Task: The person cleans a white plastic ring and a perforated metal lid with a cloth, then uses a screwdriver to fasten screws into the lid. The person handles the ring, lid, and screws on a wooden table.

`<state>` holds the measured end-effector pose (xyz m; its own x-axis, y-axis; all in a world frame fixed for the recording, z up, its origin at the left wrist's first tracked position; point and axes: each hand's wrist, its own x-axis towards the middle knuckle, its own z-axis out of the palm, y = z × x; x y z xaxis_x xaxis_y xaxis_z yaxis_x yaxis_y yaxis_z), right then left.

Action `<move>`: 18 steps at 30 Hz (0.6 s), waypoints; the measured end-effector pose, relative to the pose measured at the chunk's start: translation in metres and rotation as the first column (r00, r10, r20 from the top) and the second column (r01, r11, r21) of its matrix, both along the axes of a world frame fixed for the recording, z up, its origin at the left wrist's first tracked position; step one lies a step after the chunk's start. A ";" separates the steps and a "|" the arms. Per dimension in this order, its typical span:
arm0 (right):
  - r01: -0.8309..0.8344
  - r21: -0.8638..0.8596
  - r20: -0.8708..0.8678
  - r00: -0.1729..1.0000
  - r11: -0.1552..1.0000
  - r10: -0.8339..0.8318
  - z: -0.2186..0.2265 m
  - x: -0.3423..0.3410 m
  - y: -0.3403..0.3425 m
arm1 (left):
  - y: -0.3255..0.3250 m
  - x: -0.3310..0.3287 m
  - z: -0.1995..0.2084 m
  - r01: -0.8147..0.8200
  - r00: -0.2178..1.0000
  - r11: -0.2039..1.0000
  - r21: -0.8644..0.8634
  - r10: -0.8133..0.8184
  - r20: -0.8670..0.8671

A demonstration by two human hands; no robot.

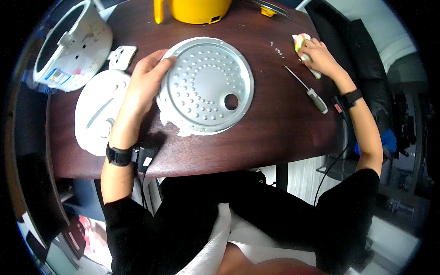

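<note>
My left hand [147,78] grips the left rim of a round grey metal inner lid [201,75], its thumb on top. The lid has rings of raised dimples, a round hole at the lower right and a white plastic edge beneath. At the right of the table, my right hand [318,56] is closed on a crumpled white, green and red cloth or wrapper [300,40]; part of it sticks out below the palm. A screwdriver [316,99] with a grey-green handle lies below that hand. Several small screws [278,52] are scattered to its left.
At the far left stands a white rice cooker body [89,52], with a small white plastic part [123,57] beside it. A white oval cover [91,107] lies partly behind my left forearm. A yellow pot [199,10] and a dark-rimmed lid [269,10] are at the back edge.
</note>
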<state>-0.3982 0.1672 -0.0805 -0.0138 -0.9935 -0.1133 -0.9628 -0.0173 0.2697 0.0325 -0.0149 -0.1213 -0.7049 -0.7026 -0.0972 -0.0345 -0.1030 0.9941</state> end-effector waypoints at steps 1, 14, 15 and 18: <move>0.002 0.009 0.003 1.000 1.000 -0.002 0.000 0.002 0.004 | 0.002 -0.002 0.004 -0.009 1.000 1.000 -0.010 0.010 0.020; 0.039 0.087 0.099 0.994 0.995 -0.048 0.001 0.002 0.000 | -0.001 -0.004 -0.002 0.018 1.000 0.997 -0.074 -0.017 0.012; 0.006 0.075 0.093 0.996 0.997 -0.013 -0.005 -0.002 -0.003 | -0.001 -0.002 -0.001 0.005 0.999 0.997 -0.076 -0.003 0.033; -0.084 0.018 0.073 0.994 0.996 0.082 -0.009 -0.013 0.000 | 0.002 -0.002 0.003 -0.027 0.997 0.996 -0.088 0.033 0.067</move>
<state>-0.4115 0.1669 -0.0898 0.0778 -0.9882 -0.1319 -0.9747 -0.1032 0.1983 0.0306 -0.0134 -0.1187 -0.6770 -0.7314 -0.0817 -0.1008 -0.0178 0.9947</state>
